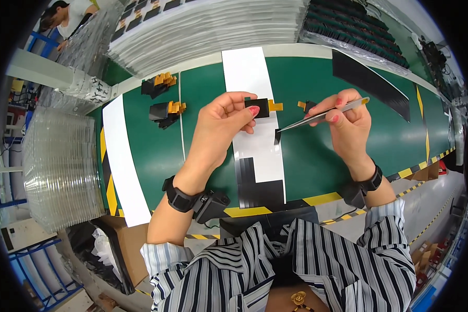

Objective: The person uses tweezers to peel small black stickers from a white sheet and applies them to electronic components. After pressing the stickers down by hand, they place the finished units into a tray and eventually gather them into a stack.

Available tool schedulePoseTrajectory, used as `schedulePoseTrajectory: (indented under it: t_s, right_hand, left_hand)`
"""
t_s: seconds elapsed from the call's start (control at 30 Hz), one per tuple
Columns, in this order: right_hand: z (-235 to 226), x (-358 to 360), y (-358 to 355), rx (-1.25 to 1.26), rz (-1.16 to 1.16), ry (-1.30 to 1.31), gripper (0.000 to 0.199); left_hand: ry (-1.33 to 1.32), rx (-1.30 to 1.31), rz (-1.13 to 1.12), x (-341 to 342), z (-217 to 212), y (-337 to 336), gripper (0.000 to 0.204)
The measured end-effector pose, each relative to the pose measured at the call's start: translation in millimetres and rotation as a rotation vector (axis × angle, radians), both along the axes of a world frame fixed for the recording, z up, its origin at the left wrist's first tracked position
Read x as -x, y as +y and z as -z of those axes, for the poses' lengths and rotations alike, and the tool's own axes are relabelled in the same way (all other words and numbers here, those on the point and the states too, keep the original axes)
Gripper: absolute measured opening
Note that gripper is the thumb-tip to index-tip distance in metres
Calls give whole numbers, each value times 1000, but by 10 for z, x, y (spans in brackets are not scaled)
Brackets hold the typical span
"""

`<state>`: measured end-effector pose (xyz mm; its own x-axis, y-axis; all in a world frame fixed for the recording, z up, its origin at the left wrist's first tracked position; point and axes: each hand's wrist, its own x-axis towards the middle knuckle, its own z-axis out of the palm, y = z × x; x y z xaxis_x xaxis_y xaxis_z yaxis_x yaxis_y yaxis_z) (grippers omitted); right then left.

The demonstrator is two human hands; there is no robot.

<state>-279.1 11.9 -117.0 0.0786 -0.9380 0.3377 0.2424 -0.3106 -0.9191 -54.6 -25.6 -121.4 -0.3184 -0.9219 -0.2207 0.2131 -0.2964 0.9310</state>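
Observation:
My left hand (226, 118) is closed on a small black display module (260, 108), thumb on its face. An orange flex cable (276, 106) sticks out from the module's right side. In my right hand (350, 125) I pinch metal tweezers (317, 117), their tips pointing left. At the tips is a small black strip (277, 136), by the right edge of a white backing sheet (247, 70). Black adhesive pieces (263, 194) cover part of the sheet's near end. Another small display module (308, 106) shows beside my right fingers; I cannot tell whether they touch it.
Two piles of display modules (160, 84) (166, 113) lie on the green mat (203, 78) at left. A white strip (122, 151) and a black sheet (369, 83) flank the work area. Stacked trays (208, 34) stand behind. A person (70, 18) is at far left.

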Motion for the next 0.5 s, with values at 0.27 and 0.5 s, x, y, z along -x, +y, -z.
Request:
schedulePoseTrajectory:
  t_s: [0.27,0.5]
  right_hand:
    - [28,-14,-49,-46,9,28,19]
    - [72,-31,-82,-64,68,-14,12]
  left_hand:
    - [22,-2,23,16,5,35,20]
    - [17,-28,66,38,4,70,21]
